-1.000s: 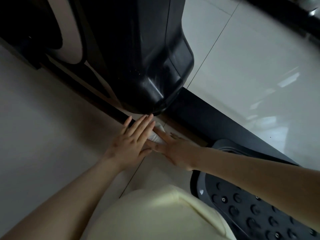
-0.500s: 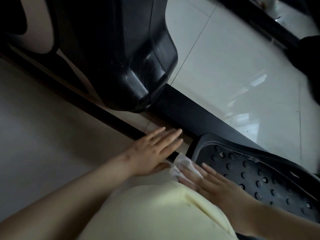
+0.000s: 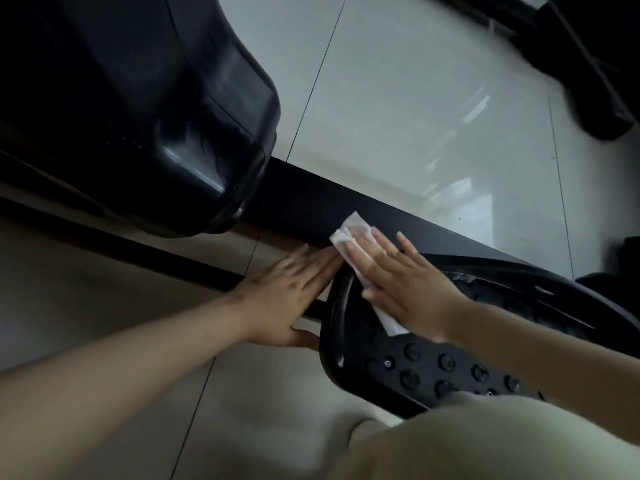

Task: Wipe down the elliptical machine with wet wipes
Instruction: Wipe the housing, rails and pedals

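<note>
Pale floor tiles (image 3: 415, 109) surround the pedal (image 3: 433, 365), where the flat, spread right hand (image 3: 408, 289) presses the wipe (image 3: 349, 233) beneath it.

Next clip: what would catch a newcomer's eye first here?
The white wet wipe stands out, pressed flat under the right hand at the front rim of the studded black pedal, centre-right. The left hand lies flat just beside that rim, and the glossy black housing looms at upper left.

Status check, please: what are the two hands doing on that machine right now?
Right hand flat, pressing wet wipe onto pedal front edge. Left hand flat beside pedal. Nothing in the way.
</note>
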